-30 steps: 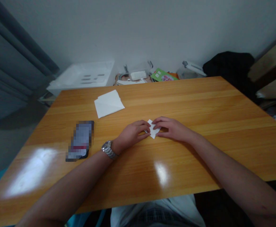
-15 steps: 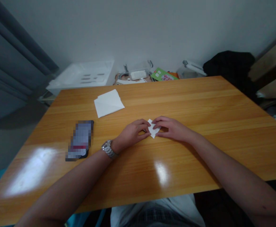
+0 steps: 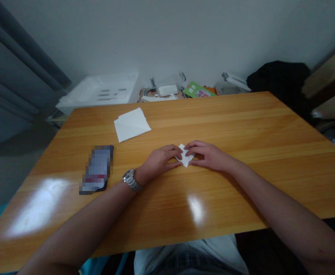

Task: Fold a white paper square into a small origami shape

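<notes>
Small white paper point(image 3: 185, 159) is sitting near the middle of the wooden table point(image 3: 242, 126) in the head view. The left hand point(image 3: 162, 162) is holding its left side, and the right hand point(image 3: 210, 156) is holding its right side. Bigger white paper point(image 3: 132, 125) is lying farther back, and a phone point(image 3: 98, 168) is resting to the left.

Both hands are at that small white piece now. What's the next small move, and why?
I'd probably press the small white piece flat with the right hand while the left hand steadies it. Fingers of both hands are on it from opposite sides, so it seems well placed for that; its finer creases are too small to make out.
</notes>
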Available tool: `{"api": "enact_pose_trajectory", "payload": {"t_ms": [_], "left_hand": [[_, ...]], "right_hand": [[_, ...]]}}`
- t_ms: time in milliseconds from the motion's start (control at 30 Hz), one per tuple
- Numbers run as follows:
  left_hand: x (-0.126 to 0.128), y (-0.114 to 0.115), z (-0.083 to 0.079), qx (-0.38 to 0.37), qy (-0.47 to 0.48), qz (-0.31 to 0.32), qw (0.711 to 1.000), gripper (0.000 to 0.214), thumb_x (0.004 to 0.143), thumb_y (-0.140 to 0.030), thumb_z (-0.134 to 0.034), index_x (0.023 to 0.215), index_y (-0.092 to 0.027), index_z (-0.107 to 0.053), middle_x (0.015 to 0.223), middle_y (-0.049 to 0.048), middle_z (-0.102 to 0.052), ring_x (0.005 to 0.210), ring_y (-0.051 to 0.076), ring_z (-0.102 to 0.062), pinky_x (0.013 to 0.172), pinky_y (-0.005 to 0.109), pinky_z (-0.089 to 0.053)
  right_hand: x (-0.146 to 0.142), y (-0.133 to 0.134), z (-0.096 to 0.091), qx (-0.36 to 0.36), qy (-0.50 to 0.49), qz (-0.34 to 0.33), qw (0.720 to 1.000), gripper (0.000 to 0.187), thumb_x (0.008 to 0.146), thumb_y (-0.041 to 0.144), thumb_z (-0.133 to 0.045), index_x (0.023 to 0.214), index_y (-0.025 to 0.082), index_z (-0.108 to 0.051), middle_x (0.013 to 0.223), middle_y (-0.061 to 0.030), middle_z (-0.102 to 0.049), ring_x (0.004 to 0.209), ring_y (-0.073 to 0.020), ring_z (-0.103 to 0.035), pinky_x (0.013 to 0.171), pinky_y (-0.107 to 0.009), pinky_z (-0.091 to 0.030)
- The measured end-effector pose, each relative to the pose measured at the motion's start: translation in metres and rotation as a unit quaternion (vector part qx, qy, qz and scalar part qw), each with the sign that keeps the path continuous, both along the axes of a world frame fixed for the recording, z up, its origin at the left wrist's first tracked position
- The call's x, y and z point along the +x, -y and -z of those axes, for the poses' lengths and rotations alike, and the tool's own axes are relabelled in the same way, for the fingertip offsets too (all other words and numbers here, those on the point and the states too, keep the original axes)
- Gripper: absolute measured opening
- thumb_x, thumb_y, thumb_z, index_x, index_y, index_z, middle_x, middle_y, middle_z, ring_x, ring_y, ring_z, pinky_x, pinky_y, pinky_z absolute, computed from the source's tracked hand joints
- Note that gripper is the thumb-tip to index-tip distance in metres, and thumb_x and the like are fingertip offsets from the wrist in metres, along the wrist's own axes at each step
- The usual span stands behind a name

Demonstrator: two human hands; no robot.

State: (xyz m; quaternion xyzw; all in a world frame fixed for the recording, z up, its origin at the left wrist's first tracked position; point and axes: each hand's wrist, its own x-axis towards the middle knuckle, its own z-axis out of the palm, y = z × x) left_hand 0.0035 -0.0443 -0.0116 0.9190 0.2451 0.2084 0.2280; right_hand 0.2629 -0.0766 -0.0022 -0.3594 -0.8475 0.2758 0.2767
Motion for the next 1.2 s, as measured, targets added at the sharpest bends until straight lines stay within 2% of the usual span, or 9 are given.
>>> {"api": "enact_pose_trajectory", "payload": {"t_ms": [267,400,867,1200], "left_hand": [[0.0001,0.0005,-0.0002,0.011,0.002,0.002,1.0,0.017,0.097,-0.036,-0.064,0.109,-0.024,-0.069,0.122,0.0053,-0.068,0.114,0.021,-0.065,0.098,0.033,-0.052],[0.0004,0.0007,-0.0005,0.001,0.006,-0.003,1.0,0.014,0.095,-0.034,-0.066,0.105,-0.024,-0.068,0.121,0.005,-0.068,0.113,0.021,-0.065,0.098,0.034,-0.052],[0.0063,-0.0003,-0.0002,-0.031,0.031,-0.007,0.999,0.01,0.089,-0.014,-0.061,0.096,-0.021,-0.063,0.116,0.0049,-0.066,0.11,0.021,-0.062,0.1,0.036,-0.05],[0.0078,0.0031,-0.0055,-0.083,0.056,-0.044,0.994,0.004,0.09,-0.017,-0.059,0.092,-0.02,-0.058,0.11,0.0039,-0.068,0.102,0.019,-0.065,0.094,0.034,-0.051]], "right_hand": [[-0.0002,-0.0003,0.0008,0.007,0.004,-0.005,1.0,0.019,0.089,0.025,-0.073,0.107,0.024,-0.073,0.123,-0.0098,-0.066,0.115,-0.0227,-0.064,0.101,-0.04,-0.051],[-0.0003,0.0003,0.0001,0.003,-0.001,-0.003,1.0,0.018,0.088,0.025,-0.073,0.106,0.024,-0.074,0.122,-0.0096,-0.067,0.114,-0.0231,-0.064,0.1,-0.04,-0.052],[0.0002,-0.0002,0.0018,0.015,0.006,-0.01,1.0,0.02,0.088,0.025,-0.074,0.107,0.021,-0.073,0.122,-0.0113,-0.066,0.115,-0.0232,-0.064,0.1,-0.039,-0.051],[-0.0008,0.0027,-0.0005,0.011,0.005,-0.009,1.0,0.025,0.092,0.032,-0.071,0.114,0.021,-0.072,0.123,-0.0116,-0.065,0.114,-0.0235,-0.063,0.1,-0.04,-0.051]]}}
